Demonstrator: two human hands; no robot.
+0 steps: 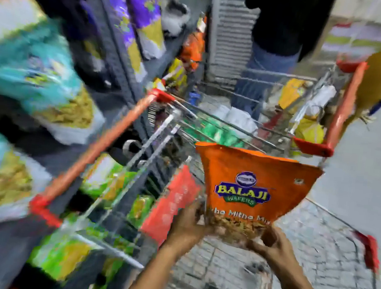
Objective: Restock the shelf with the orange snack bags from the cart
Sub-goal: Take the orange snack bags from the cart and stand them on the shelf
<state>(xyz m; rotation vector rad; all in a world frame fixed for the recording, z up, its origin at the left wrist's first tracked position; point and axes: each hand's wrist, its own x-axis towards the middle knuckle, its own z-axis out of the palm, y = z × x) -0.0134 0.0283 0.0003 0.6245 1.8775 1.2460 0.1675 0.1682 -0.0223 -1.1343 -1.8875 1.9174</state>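
Orange snack bag point(251, 190) held upright over cart point(314, 145); left hand point(189, 223) and right hand point(273, 243) grips clamped on its bottom corners. Transfer step; next, swing toward shelf point(116, 39) at 10 o'clock.

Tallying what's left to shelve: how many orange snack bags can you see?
2: one orange snack bag held by both hands over the cart; a blurred orange bag at the shelf's far end. More may be hidden.

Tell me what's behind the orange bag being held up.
Behind the orange bag, held by the left hand and right hand, sits a wire cart holding green packets. The bag covers whatever lies directly behind it.
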